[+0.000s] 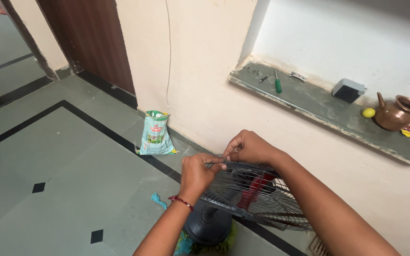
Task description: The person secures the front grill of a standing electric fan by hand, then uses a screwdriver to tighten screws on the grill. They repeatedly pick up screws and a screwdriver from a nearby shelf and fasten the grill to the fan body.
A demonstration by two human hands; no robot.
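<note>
Fan grille (257,196) rim pinched by left hand (196,174) and right hand (248,148); grille seated on fan, rim fastening judged unfinished.

A green-handled screwdriver (277,84) lies on the stone ledge (319,102). At three o'clock stand a copper pot (397,113) and what looks like a lemon (368,112). A printed bag (155,134) leans at ten o'clock.

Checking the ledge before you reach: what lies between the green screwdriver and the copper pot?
In the head view, a grey box, then a yellow ball beside the copper pot; green screwdriver.
</note>
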